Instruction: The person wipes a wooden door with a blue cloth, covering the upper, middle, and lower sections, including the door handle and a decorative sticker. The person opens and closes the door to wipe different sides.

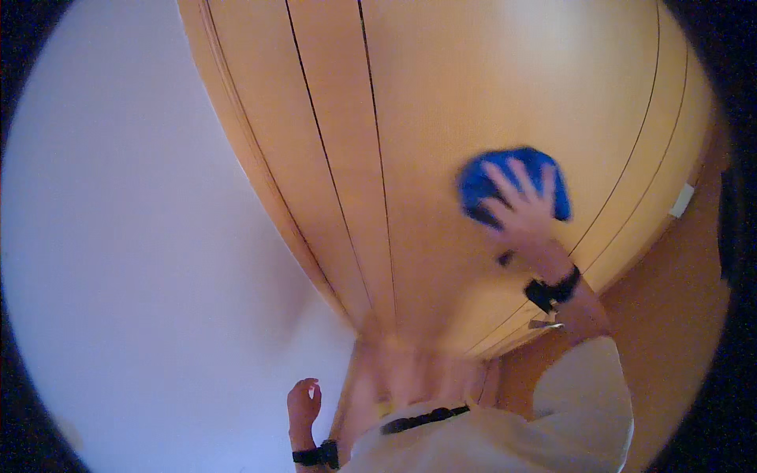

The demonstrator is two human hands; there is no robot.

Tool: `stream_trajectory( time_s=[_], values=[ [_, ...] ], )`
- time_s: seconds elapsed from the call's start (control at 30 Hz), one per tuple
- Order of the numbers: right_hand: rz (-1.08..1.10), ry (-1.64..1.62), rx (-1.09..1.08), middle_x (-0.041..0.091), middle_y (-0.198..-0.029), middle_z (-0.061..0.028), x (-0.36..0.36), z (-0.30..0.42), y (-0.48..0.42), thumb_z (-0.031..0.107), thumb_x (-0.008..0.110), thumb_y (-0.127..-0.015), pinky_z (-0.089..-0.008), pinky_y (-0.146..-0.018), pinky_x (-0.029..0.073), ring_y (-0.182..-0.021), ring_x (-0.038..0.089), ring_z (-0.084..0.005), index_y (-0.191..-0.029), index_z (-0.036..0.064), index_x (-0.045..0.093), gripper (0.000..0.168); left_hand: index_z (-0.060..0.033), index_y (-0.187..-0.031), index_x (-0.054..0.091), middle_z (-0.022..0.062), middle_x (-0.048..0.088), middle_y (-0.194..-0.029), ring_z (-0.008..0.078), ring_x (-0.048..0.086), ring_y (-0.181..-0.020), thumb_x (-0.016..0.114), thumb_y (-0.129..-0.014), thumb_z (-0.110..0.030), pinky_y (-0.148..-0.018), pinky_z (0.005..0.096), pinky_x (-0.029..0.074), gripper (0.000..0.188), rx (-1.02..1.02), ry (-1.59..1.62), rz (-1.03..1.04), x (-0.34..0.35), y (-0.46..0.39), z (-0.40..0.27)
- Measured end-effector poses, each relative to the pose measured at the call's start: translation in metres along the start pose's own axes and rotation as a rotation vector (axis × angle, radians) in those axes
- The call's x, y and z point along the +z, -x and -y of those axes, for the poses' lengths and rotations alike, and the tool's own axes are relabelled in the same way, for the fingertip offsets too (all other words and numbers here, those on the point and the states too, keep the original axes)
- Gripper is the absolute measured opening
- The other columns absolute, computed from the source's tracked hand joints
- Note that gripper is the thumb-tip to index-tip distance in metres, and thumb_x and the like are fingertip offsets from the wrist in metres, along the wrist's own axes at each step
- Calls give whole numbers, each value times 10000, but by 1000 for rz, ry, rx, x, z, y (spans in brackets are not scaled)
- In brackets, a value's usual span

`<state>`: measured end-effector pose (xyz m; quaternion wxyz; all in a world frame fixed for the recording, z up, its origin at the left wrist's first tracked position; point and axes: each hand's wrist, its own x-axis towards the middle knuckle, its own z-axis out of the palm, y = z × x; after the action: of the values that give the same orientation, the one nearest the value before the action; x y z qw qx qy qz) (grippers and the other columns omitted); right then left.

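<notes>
My right hand (523, 204) is spread over a blue cloth (535, 156), pressing it flat against a light-brown wood-look panel (449, 118). Both hand and cloth are slightly blurred. A black band (553, 290) with a dark box circles that wrist. Low in the view, my left hand (304, 402) hangs in front of a white wall (130, 207). Its fingers curl loosely, with a small gap inside the thumb and nothing visible in them. Another black band (316, 454) sits on the left wrist.
Thin dark grooves (322, 139) run along the panel, with more at its right side. A metal door handle (547, 324), partly hidden, shows beside my right forearm. A small white plate (681, 201) is at the right edge, near a reddish-brown surface (656, 307).
</notes>
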<state>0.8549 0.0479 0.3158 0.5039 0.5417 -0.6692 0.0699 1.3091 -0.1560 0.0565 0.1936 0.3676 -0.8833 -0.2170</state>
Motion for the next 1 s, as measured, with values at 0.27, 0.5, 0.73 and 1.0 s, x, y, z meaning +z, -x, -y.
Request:
stream_trajectory(
  time_s=[0.27, 0.5, 0.73, 1.0],
  values=[
    [-92, 331, 329, 299, -1449, -221, -97, -119, 145, 244, 568, -767, -648, -1036, 167, -1323, 240, -484, -1190, 50, 417, 489, -75, -929, 642, 108, 662, -895, 269, 639, -803, 616, -801, -97, -717, 377, 512, 133, 137, 62, 44, 6, -26, -14],
    [-281, 320, 518, 292, -1444, -242, -37, -47, 68, 266, 517, -874, -619, -1040, 190, -1306, 229, -520, -1307, 121, 396, 473, -72, -943, 653, 116, 666, -923, 266, 647, -822, 588, -823, -140, -746, 385, 508, 153, 24, 47, 37, 7, -5, -12],
    [-125, -111, 329, 289, -1462, -199, 61, 85, -57, 318, 575, -813, -606, -1015, 244, -1324, 287, -367, -1222, 71, 506, 483, -38, -932, 648, 149, 659, -876, 295, 641, -787, 580, -813, -114, -736, 384, 511, 157, -218, 86, 17, 24, 32, 22],
    [-55, -442, 32, 292, -1484, -120, 152, 187, -137, 224, 501, -826, -572, -1061, 223, -1292, 374, -196, -1150, 116, 574, 350, -4, -910, 642, 137, 649, -800, 245, 630, -708, 564, -813, -50, -658, 339, 508, 133, -171, 217, -128, 21, 20, 13]
  ],
)
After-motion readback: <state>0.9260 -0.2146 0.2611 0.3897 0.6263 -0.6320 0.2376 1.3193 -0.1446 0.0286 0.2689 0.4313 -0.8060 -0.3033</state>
